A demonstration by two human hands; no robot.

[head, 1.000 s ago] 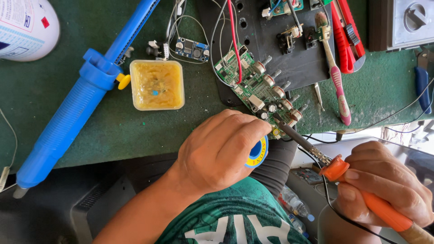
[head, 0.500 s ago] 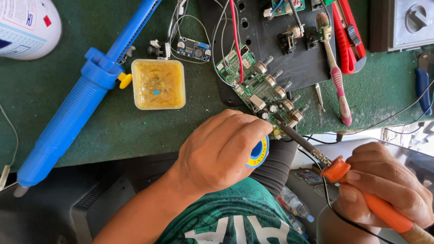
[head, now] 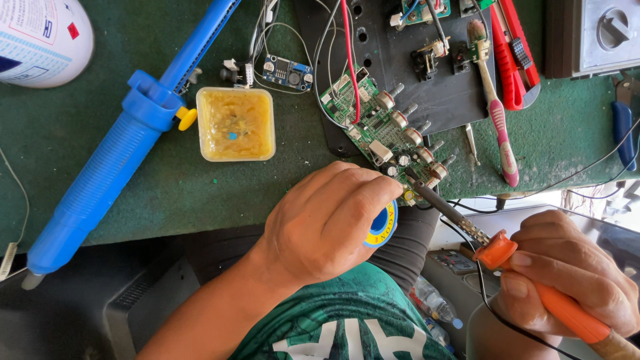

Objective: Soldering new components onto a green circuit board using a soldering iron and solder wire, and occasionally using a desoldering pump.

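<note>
In the upper left corner of the frame stands a white round container (head: 37,40) on the green mat (head: 133,180) that covers the bench. Next to it a long blue desoldering pump (head: 113,160) lies diagonally, from the lower left up to the top centre, and its small yellow button touches nearly the square tub of yellow flux paste (head: 235,124). Above the tub, a little to the right, is a small blue module board (head: 288,72) with thin wires. In the lower centre of the frame the left hand (head: 327,223) is closed around a blue and yellow spool of solder (head: 383,225), with the fingers curled over it, just below the edge of the mat. Directly above and right of this hand lies the green circuit board (head: 390,130), tilted, with a row of knob shafts on its right side and a red wire over it; it rests on a black panel (head: 400,60). The metal tip of the soldering iron (head: 533,293) reaches the lower corner of this board, very near to the left hand's fingers. The right hand (head: 567,273), in the lower right of the frame, is clamped on the orange handle of the iron. In the upper right a pink toothbrush (head: 497,113) and red cutters (head: 510,53) lie beside the panel.
</note>
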